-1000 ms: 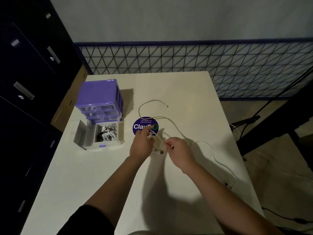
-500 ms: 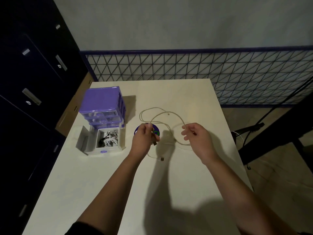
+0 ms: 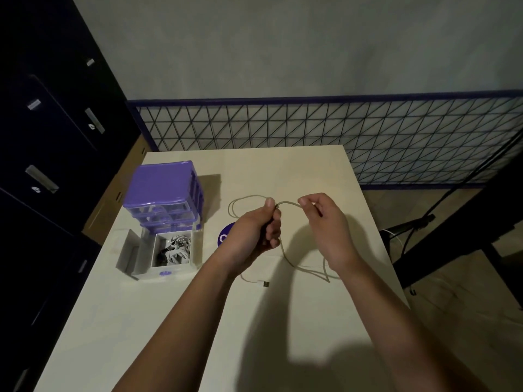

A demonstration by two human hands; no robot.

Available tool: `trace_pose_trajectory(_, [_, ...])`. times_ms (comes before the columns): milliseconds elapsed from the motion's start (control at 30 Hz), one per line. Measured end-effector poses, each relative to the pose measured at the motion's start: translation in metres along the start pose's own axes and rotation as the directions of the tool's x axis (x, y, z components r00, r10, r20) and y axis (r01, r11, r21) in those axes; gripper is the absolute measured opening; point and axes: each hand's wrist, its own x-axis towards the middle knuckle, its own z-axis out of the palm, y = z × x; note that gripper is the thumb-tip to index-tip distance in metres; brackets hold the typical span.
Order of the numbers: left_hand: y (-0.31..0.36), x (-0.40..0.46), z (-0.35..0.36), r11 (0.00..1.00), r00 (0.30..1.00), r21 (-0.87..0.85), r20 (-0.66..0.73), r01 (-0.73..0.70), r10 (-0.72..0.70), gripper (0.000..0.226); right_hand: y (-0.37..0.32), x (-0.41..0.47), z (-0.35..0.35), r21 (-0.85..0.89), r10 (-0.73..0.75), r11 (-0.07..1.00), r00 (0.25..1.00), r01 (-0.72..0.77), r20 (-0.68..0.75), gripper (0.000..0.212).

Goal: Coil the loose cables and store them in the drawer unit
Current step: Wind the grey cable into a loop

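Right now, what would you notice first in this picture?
Two hands in the middle: the left hand and right hand pinch a white cable above the table. To the left stands a purple drawer unit, its bottom drawer pulled out with cables inside.

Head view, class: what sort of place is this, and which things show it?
Probably an office or storeroom corner: dark filing cabinets at the left, a plain white table against a wire-grid partition, and a small purple drawer unit for cables.
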Motion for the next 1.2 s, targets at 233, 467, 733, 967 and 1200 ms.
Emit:
trace_pose_trajectory(233, [0.006,0.001,0.006,0.973,0.987,-0.168,-0.051,-0.157,0.15,0.032,0.0,-0.009,0.005,-0.139,-0.021,0.99,1.0,0.024,0.024,0.026])
trace_pose_trajectory(467, [0.017,0.005,0.001,0.932,0.95,-0.206,-0.15,-0.3,0.273,0.028,0.007,-0.039,0.013,-0.375,-0.007,0.925,0.989,0.064,0.15,0.035])
trace_pose_trajectory(733, [0.025,0.009,0.004,0.931,0.916,-0.043,-0.198,-0.363,0.348,0.027,-0.017,-0.046,0.014,-0.629,-0.171,0.727,0.959,0.277,0.224,0.035])
trace_pose_trajectory(967, [0.028,0.003,-0.004,0.788,0.883,0.498,-0.091,-0.361,0.461,0.025,-0.066,-0.037,0.004,-0.459,-0.161,0.861,0.974,0.217,0.159,0.031])
trace_pose_trajectory(1200, [0.031,0.0,-0.012,0.795,0.926,0.496,0.054,-0.349,0.373,0.031,-0.092,-0.015,-0.017,-0.256,-0.175,0.941,0.964,0.223,0.199,0.023])
